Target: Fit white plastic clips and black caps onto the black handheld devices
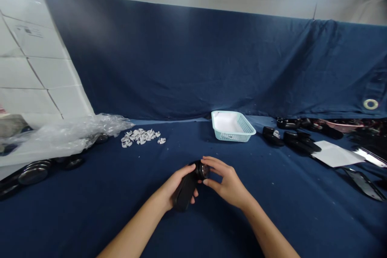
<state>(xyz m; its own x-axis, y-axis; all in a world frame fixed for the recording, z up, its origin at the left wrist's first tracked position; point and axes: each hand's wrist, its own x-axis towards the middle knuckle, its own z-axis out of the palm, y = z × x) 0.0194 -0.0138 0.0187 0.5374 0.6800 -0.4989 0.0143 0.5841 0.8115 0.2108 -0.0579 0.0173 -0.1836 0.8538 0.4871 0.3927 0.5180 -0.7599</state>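
Note:
A black handheld device (185,192) with a long body and a round, shiny-rimmed head lies tilted in my left hand (173,187). The thumb of that hand rests near the head and the other fingers curl round from beneath. My right hand (226,181) grips the round head (204,171) from the right, thumb below and fingers above. What the device is for cannot be told from its look. Beyond the hands, a pile of small white plastic parts (140,136) lies to the left, and a pale blue basket (233,135) stands to the right.
Clear plastic wrap (66,133) covers black parts at the left, beside a black piece with a round disc (34,172). Black pieces (299,142), a white sheet (337,154) and a pink basket (343,126) lie right. A blue curtain (181,60) hangs behind.

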